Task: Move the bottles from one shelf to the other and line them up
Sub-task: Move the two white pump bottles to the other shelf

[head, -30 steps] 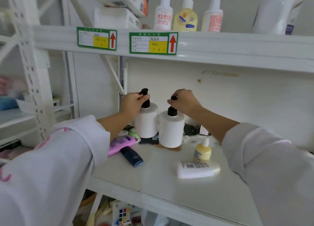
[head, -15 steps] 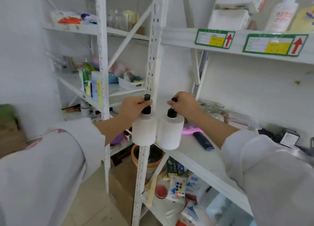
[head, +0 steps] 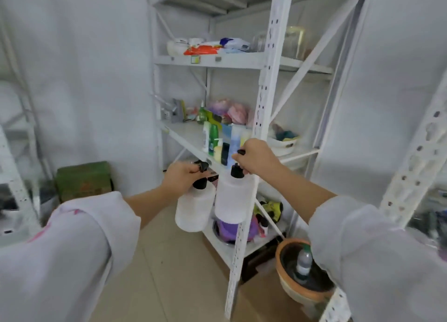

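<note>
Two white pump bottles with black pump heads hang in the air in front of a white shelf unit (head: pixel 263 118). My left hand (head: pixel 183 177) grips the black pump of the left white bottle (head: pixel 194 209). My right hand (head: pixel 256 158) grips the pump of the right white bottle (head: pixel 232 200), which hangs slightly higher. The two bottles touch side by side. Behind them, on the unit's middle shelf (head: pixel 186 135), a row of bottles (head: pixel 219 141) stands near the front edge.
A white upright post (head: pixel 244 225) runs down just behind the right bottle. The lower shelf holds a purple item (head: pixel 232 228) and small things. A brown pot with a plastic bottle (head: pixel 301 271) and a green box (head: pixel 83 180) sit on the tiled floor.
I have turned left from the first shelf, carrying both bottles off it. The other shelf unit now fills the view, and the right bottle hangs higher than the left.
</note>
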